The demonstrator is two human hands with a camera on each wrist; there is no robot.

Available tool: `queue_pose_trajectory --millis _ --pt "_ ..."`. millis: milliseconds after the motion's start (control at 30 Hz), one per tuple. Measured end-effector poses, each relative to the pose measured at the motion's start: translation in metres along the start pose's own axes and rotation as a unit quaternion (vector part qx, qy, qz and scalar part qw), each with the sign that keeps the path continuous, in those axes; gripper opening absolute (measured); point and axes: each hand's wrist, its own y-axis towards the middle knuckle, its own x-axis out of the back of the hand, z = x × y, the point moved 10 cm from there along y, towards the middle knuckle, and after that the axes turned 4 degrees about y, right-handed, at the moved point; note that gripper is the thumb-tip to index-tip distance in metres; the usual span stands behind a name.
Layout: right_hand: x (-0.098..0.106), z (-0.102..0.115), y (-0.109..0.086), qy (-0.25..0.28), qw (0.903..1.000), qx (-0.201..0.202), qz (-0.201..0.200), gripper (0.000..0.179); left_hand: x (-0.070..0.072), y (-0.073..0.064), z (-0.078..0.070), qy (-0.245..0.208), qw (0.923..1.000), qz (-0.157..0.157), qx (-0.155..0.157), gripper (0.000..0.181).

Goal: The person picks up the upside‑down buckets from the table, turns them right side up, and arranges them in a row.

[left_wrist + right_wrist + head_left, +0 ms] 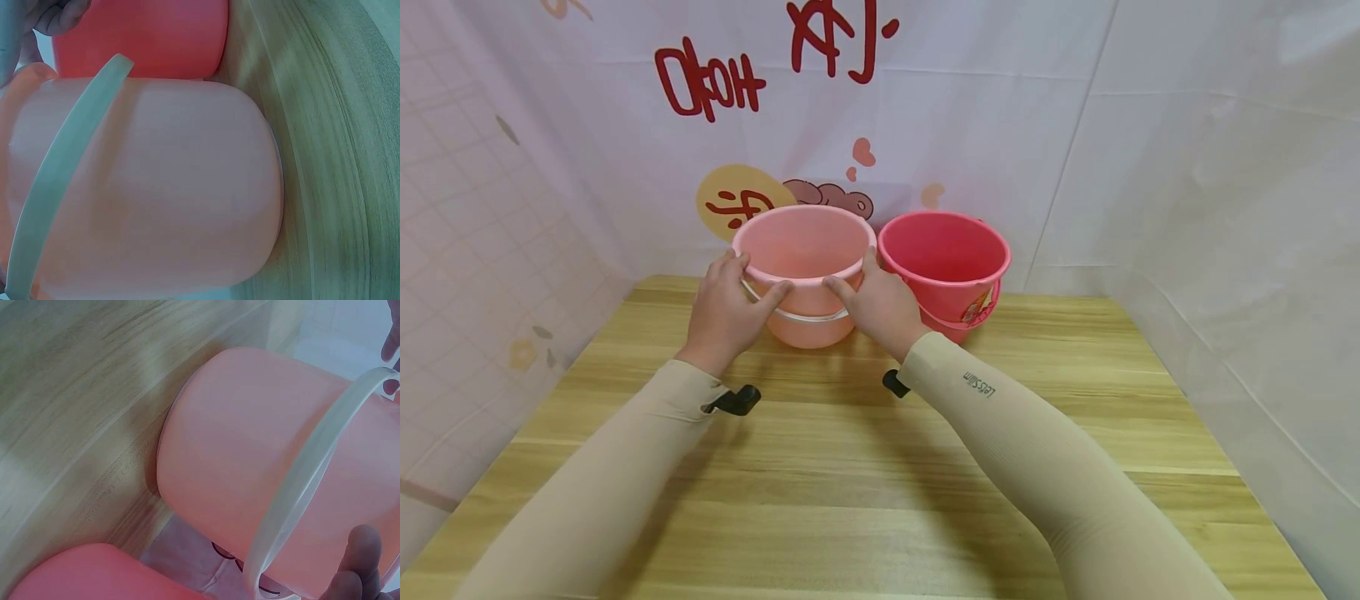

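A light pink bucket point(808, 335) stands upright toward the back of the wooden table. My left hand point(722, 312) grips its rim at the left, thumb across the front. On the opposite side my right hand point(883, 307) holds the rim, its thumb also on the front wall. The bucket's white handle point(812, 318) hangs down across the front; in the right wrist view the handle point(306, 469) curves over the pink wall. Close by on the right stands a deeper pink bucket point(942, 293), beside my right hand.
The wooden table point(820, 500) runs out in front of the buckets. Behind them hangs a white printed cloth point(970, 125) with red characters, and cloth walls point(1247, 250) close in both sides. The deeper pink bucket's handle point(958, 323) hangs at its front.
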Motion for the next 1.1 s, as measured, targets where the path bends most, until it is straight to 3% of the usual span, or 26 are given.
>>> queue_pose_trajectory --millis 1100 --pt "-0.0008 0.001 -0.0005 -0.016 0.9998 -0.008 -0.001 0.1 0.0002 -0.0007 -0.0007 0.006 1.0 -0.001 0.006 0.096"
